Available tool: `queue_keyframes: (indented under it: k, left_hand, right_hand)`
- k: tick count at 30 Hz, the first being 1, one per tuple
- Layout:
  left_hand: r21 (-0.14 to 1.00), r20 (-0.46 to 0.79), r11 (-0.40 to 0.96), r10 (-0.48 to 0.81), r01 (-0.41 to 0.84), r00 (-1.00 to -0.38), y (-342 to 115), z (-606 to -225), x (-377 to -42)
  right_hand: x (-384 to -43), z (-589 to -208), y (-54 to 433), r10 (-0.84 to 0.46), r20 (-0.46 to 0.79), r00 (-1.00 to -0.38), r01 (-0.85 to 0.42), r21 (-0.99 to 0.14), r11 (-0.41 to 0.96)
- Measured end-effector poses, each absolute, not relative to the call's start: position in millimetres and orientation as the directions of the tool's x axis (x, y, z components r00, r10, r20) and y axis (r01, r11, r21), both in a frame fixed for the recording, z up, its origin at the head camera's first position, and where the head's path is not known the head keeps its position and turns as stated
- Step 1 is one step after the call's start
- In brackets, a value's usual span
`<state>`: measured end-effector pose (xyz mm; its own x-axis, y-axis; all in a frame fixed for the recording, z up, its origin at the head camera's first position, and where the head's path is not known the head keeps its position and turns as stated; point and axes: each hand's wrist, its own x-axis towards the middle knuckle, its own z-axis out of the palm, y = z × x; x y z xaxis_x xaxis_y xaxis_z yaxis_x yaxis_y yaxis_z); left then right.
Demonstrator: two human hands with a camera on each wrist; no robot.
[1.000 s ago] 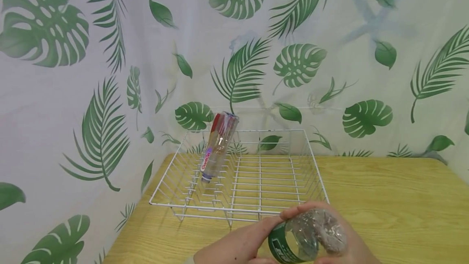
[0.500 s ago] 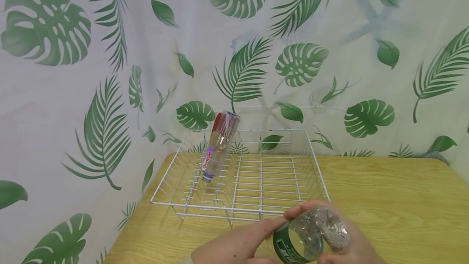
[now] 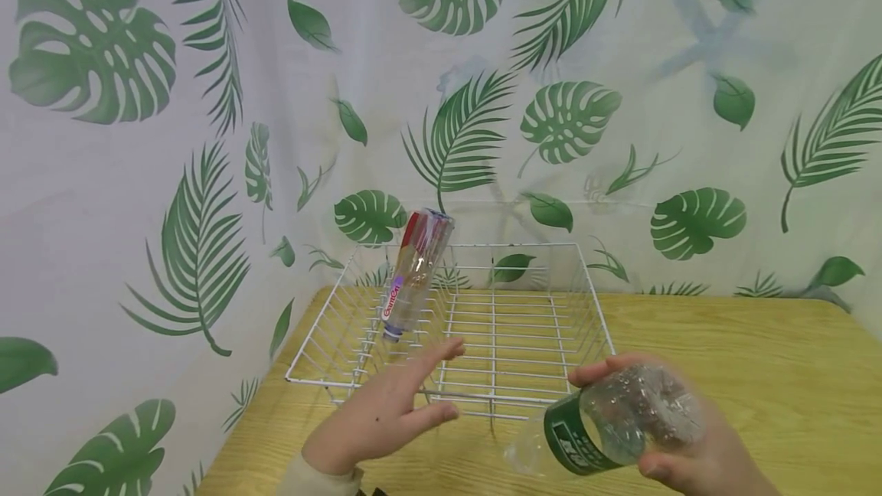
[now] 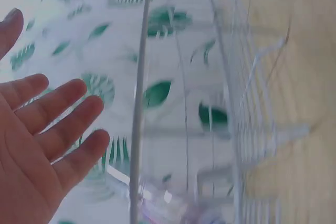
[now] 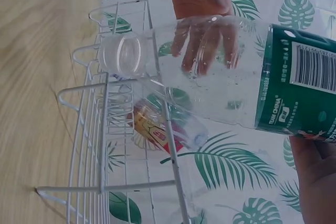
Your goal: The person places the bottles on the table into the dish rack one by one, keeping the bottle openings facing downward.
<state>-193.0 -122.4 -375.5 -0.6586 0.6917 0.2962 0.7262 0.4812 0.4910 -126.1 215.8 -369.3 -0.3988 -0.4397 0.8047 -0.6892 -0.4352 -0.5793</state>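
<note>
My right hand (image 3: 720,454) grips a clear plastic bottle (image 3: 575,435) with a green label, its fingers and thumb round the base end. The bottle lies tilted, its neck pointing left and down in the head view. In the right wrist view the bottle (image 5: 302,85) shows a barcode, and its clear neck overlaps the rack. My left hand (image 3: 386,412) holds nothing; its fingers are extended over the near left edge of the white wire rack (image 3: 492,396). In the left wrist view the left hand (image 4: 42,150) is spread beside the rack's rim.
A second clear bottle (image 3: 409,278), with a red and yellow label, leans neck down in the left part of the rack. The rack stands on a wood-grain table (image 3: 730,373). Behind and to the left hangs a white leaf-patterned curtain (image 3: 289,136).
My left hand has let go of the green-labelled bottle and moved left, toward the rack. The right hand keeps its hold and has shifted a little right with the bottle.
</note>
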Motion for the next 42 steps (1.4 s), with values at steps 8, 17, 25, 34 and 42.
queue_keyframes:
  k: [8,17,25,34,42]
  left_hand:
    - [0.562,0.239,0.667,0.435,0.489,-0.868,-175,-369,-217]
    - [0.554,0.238,0.744,0.288,0.373,-0.927,-217,-375,-239]
    - [0.614,0.185,0.747,0.179,0.256,-0.966,-246,-385,-255]
    - [0.723,0.071,0.671,0.165,0.165,-0.984,-260,-400,-264]
    - [0.876,0.002,0.465,0.258,0.126,-0.966,-264,-414,-271]
  right_hand:
    - [-124,-365,221,-0.418,0.809,-0.414,-0.671,-0.581,-0.46]
    - [-123,-366,226,-0.412,0.789,-0.455,-0.609,-0.614,-0.502]
    - [-123,-366,229,-0.399,0.785,-0.474,-0.591,-0.619,-0.518]
    - [-126,-366,232,-0.412,0.774,-0.481,-0.573,-0.633,-0.52]
    - [-126,-367,235,-0.405,0.771,-0.492,-0.568,-0.636,-0.522]
